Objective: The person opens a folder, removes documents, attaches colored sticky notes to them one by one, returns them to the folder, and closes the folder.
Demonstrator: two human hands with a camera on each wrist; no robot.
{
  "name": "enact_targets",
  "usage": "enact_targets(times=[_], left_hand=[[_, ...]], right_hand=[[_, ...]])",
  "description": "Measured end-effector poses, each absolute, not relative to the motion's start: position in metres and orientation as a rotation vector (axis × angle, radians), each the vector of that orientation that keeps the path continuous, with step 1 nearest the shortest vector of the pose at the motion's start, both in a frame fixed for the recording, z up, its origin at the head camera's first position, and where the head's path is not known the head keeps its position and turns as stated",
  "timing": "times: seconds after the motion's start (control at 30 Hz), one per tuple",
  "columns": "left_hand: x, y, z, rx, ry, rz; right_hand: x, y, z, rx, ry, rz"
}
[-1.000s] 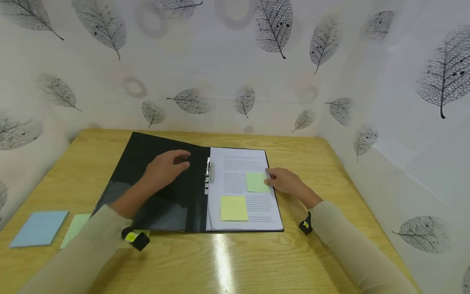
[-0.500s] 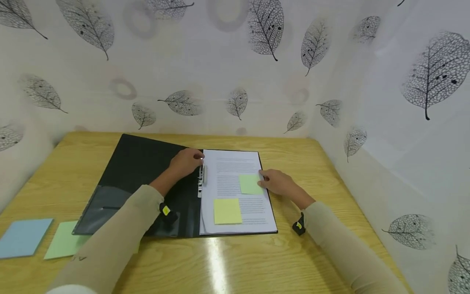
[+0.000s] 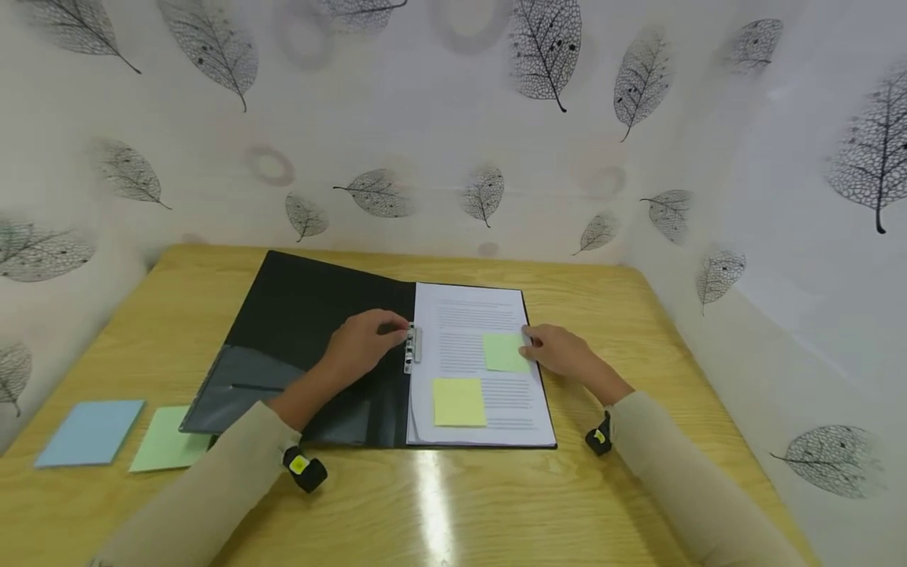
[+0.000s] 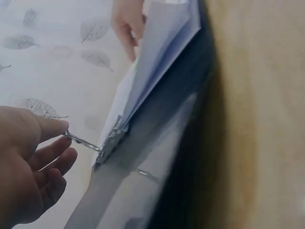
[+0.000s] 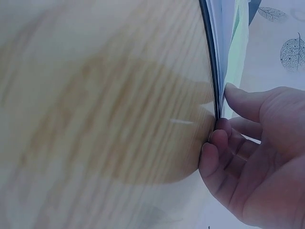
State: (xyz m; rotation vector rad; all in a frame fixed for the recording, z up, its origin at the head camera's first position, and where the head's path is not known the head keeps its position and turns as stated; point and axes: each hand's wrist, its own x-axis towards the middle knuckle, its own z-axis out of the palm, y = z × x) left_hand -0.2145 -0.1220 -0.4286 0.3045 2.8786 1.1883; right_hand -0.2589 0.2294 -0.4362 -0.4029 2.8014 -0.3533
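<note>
A black folder [image 3: 326,291] lies spread on the table, with a stack of printed papers [image 3: 471,307] on its right side. Thumb and forefinger of my left hand [image 3: 357,345] pinch the end of the thin metal lever [image 4: 82,140] on the clip [image 3: 413,348] at the spine. In the left wrist view that lever sticks out from the clip. At the papers' right edge, my right hand [image 3: 563,350] holds on, its thumb against the pages and its fingertips by the black cover's edge [image 5: 213,57]. A green sticky note [image 3: 503,352] and a yellow sticky note [image 3: 459,402] are on the top sheet.
Blue note pad [image 3: 90,433] and green note pad [image 3: 170,441] lie at the table's left, the green one partly under the folder's corner. A clear pocket [image 3: 241,378] covers the lower left cover. Leaf-patterned walls [image 3: 425,102] border the wooden table [image 3: 510,504].
My left hand has moved right from over the left cover to the clip's top end, then slightly toward me, now pinching the lever. My right hand stays at the papers' edge.
</note>
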Motion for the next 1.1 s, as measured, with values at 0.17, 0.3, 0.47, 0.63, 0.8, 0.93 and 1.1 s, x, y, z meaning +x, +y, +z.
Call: enact_targets(times=[0.17, 0.3, 0.47, 0.63, 0.8, 0.93, 1.1], left_hand=[[-0.202, -0.117, -0.435, 0.344, 2.903, 1.138], [-0.202, -0.117, -0.439, 0.329, 2.879, 1.186], [-0.212, -0.117, -0.446, 0.309, 2.744, 1.337], [-0.217, -0.118, -0.452, 0.265, 2.66, 1.277], [-0.221, -0.118, -0.458, 0.259, 2.707, 1.128], [-0.22, -0.117, -0.46, 0.262, 2.757, 1.035], [-0.217, -0.116, -0.462, 0.283, 2.78, 0.997]], right_hand=[[-0.259, 0.233, -0.435, -0.416, 2.807, -0.37], [-0.258, 0.233, -0.434, -0.41, 2.804, -0.372], [-0.258, 0.232, -0.435, -0.399, 2.808, -0.377], [-0.257, 0.231, -0.434, -0.415, 2.81, -0.377], [-0.257, 0.232, -0.433, -0.412, 2.813, -0.37], [-0.258, 0.231, -0.436, -0.405, 2.808, -0.376], [-0.259, 0.231, -0.439, -0.411, 2.804, -0.377]])
